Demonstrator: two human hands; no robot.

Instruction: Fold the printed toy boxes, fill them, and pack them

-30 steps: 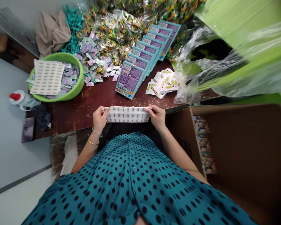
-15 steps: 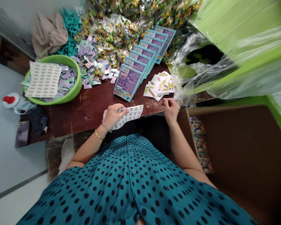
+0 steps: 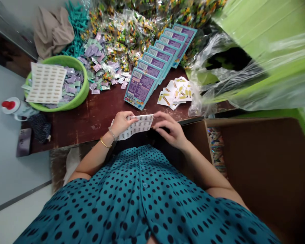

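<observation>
My left hand (image 3: 123,122) pinches a white sheet of small printed stickers (image 3: 139,127), bent and held over the table's front edge. At the sheet's right end is my right hand (image 3: 170,128), its fingers spread apart with nothing visible between them; whether the fingertips touch the sheet I cannot tell. Just beyond the hands lies an overlapping row of blue and purple printed boxes (image 3: 140,86), barcodes facing up. Right of these is a small pile of white cards (image 3: 176,92) with yellow and brown pictures.
A green basin (image 3: 84,89) of small sachets stands left, another sticker sheet (image 3: 46,83) across it. Clear bags of colourful pieces (image 3: 132,30) fill the back. A lidded mug (image 3: 17,107) and phone (image 3: 24,142) sit far left. An open cardboard box (image 3: 256,152) is at right.
My right hand has moved left from beside the white cards to the end of the sticker sheet, and its fingers have opened. My left hand still holds the sheet.
</observation>
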